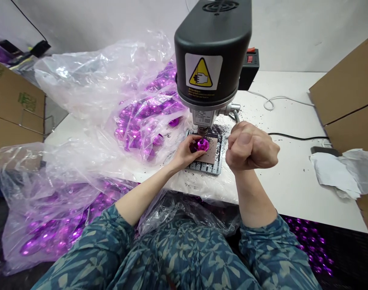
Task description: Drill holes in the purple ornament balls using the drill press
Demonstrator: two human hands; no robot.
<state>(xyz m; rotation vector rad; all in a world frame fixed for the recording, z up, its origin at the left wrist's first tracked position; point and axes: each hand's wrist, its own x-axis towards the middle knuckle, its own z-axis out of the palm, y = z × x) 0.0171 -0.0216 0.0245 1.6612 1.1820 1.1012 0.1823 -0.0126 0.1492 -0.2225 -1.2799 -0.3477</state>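
Note:
A small shiny purple cap-like piece (pixel 203 144) sits on a brown board (pixel 210 155) under the chuck of a black bench drill press (pixel 212 52). The thumb and fingers of my left hand (pixel 187 153) grip the piece from its left side. My right hand (pixel 250 147) is closed in a fist around the drill press lever (pixel 236 116), whose end is hidden inside the fingers. Dark shavings lie scattered over the metal base plate (pixel 219 165) and the white table around it. Whether the drill bit touches the piece is hard to see.
A clear plastic bag (pixel 102 80) of purple pieces covers the table's left; another bag (pixel 17 181) hangs at its front edge. Cardboard boxes stand at left (pixel 15 100) and right (pixel 350 88). White paper (pixel 335 171) and cables lie on the right. More purple balls (pixel 313 241) show below.

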